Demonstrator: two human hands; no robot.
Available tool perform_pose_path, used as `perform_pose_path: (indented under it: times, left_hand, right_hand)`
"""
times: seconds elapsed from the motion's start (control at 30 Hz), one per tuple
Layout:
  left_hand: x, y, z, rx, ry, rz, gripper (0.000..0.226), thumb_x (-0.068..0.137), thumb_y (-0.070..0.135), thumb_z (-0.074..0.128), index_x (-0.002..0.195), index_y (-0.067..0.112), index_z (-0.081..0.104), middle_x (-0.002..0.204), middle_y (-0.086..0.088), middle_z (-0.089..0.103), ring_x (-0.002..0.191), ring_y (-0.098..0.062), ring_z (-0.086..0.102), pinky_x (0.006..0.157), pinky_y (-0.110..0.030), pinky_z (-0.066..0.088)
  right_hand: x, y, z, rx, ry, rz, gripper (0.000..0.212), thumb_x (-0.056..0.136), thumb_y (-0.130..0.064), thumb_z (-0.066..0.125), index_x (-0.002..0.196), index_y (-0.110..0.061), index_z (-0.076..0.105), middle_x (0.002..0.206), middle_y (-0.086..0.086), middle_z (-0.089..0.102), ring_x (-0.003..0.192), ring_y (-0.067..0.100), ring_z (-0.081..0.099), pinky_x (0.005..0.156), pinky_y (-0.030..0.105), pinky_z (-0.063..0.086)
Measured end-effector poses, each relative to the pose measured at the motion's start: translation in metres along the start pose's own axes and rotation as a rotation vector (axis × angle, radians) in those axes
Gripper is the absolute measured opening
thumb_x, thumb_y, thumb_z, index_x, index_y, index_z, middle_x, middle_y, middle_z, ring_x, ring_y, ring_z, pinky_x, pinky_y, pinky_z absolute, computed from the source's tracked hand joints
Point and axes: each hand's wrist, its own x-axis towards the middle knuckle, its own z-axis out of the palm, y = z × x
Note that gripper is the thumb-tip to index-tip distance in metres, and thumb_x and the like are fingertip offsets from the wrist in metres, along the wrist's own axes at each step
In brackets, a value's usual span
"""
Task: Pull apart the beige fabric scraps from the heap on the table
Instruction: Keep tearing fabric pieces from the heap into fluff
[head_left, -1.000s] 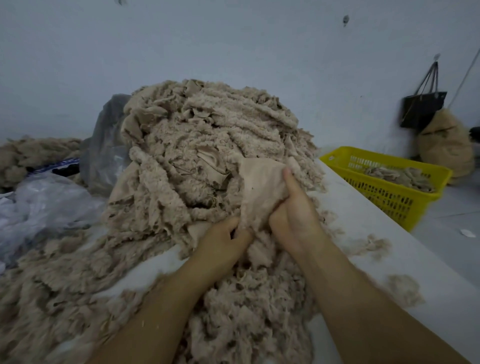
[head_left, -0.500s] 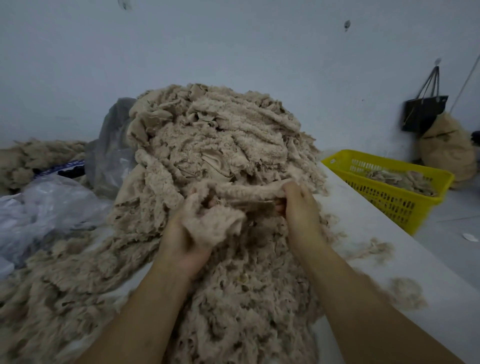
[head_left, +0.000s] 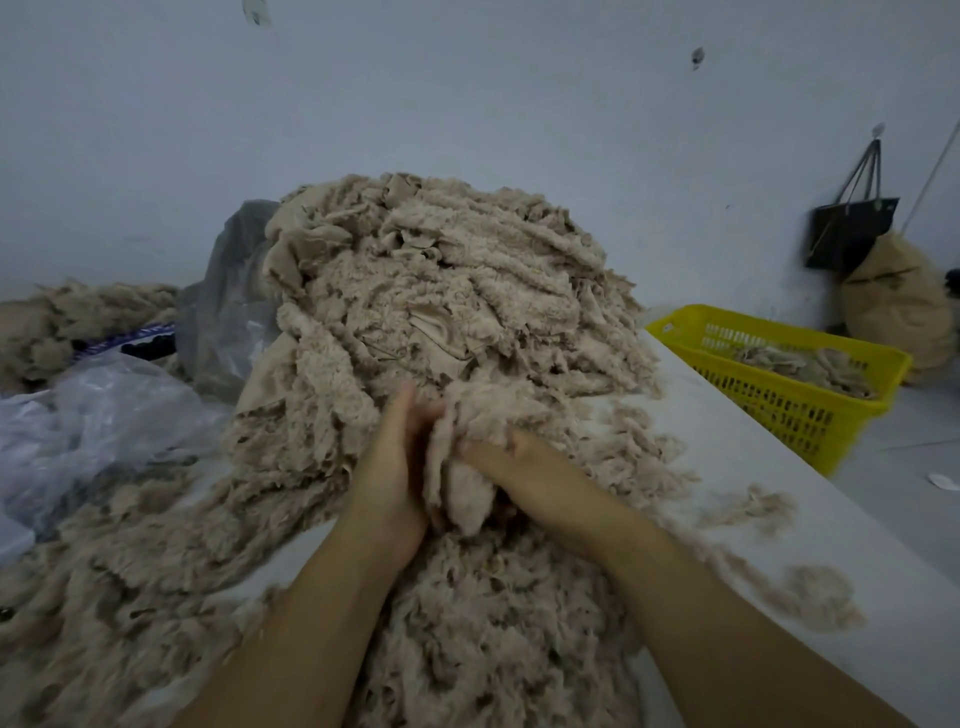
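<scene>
beige fleece scrap (head_left: 462, 467) sits bunched between your hands at the near foot of the heap (head_left: 441, 291) on the white table (head_left: 857, 545). your left hand (head_left: 389, 478) presses its side with fingers straight; your right hand (head_left: 535, 473) grips it, fingers curled into the pile. right of the table, a yellow basket (head_left: 810, 410) holds more scraps; crumpled clear plastic (head_left: 88, 415) lies left.
</scene>
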Motion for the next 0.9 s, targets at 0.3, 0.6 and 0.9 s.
perform_pose_path:
  times: [0.3,0.6,0.9]
  left_hand:
    - [0.015,-0.013,-0.018,0.697,0.412,0.252,0.019,0.100,0.038,0.051,0.096,0.032,0.068,0.085,0.006,0.067,0.079,-0.012,0.062,0.067,-0.030,0.050]
    - [0.018,-0.028,-0.017,1.173,0.045,0.184,0.007,0.097,0.031,0.061,0.092,0.030,0.065,0.090,0.018,0.061,0.073,0.010,0.056,0.058,-0.006,0.041]
    - [0.015,-0.024,-0.015,1.041,0.068,0.352,0.020,0.105,0.028,0.044,0.088,0.024,0.052,0.075,0.006,0.058,0.057,0.001,0.051,0.052,-0.010,0.038]
  right_hand:
    - [0.007,0.007,-0.048,0.506,0.730,0.158,0.035,0.102,-0.042,0.047,0.108,-0.011,0.060,0.074,-0.002,0.069,0.061,0.012,0.063,0.052,0.026,0.047]
    - [0.015,0.026,-0.019,-0.788,0.197,-0.015,0.029,0.101,-0.023,0.048,0.129,-0.022,0.058,0.122,-0.005,0.055,0.110,0.016,0.054,0.084,0.021,0.041]
    - [0.014,0.018,-0.015,-0.708,0.299,-0.187,0.011,0.101,-0.017,0.048,0.094,-0.019,0.057,0.090,-0.009,0.048,0.076,0.000,0.045,0.064,0.009,0.035]
